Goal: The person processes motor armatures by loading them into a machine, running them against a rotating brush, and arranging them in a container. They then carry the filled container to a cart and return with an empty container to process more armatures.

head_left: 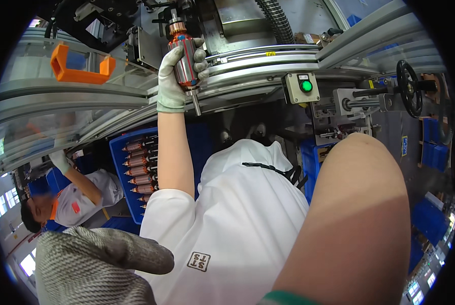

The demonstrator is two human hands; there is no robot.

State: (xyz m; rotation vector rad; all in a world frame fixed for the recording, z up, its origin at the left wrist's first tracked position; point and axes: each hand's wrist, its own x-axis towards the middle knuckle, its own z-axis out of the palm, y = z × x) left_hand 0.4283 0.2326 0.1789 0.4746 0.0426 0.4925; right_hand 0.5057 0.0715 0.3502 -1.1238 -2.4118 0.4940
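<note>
My left hand (pixel 172 81), in a pale glove with a green-edged cuff, is wrapped round a motor armature (pixel 188 66) at the front rail of the machine. The armature has a steel core, a copper commutator at its far end and a bare shaft pointing back toward me. My right arm (pixel 357 213) is bent up close on the right, with a green cuff at the lower edge. Very near at lower left looms my right hand (pixel 95 264) in a grey knit glove. Its fingers look bent and closed; whatever they may hold is hidden.
A blue tray (pixel 117 165) with several armatures stands left below the rail. A co-worker (pixel 88 195) is farther left. An orange bracket (pixel 80 68) sits on the clear guard. To the right are a green button box (pixel 302 87) and a black handwheel (pixel 409 89).
</note>
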